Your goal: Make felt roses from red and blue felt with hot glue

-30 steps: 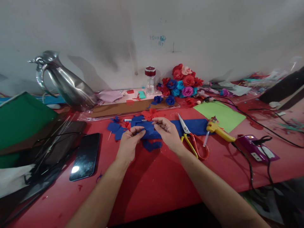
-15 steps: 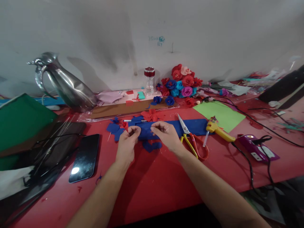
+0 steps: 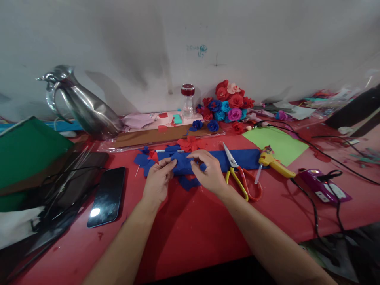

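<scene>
Head view. Found holding a blue paper piece by its near-left edge, pinched narrowly between thumb and fingers of the left hand. Noted at the right hand: thumb and forefinger curved towards the paper's opposite edge; cannot tell whether gripping. Observed beneath the fingers and running rightward on the desk: a blue strip. Seen right of the fingers, scissors; farther right, a glue gun. Judged as shaping by hand. Recommended: steady the left pinch lightly, curl with small right-hand strokes, avoid creasing the middle, and stay clear of the scissors.
</scene>
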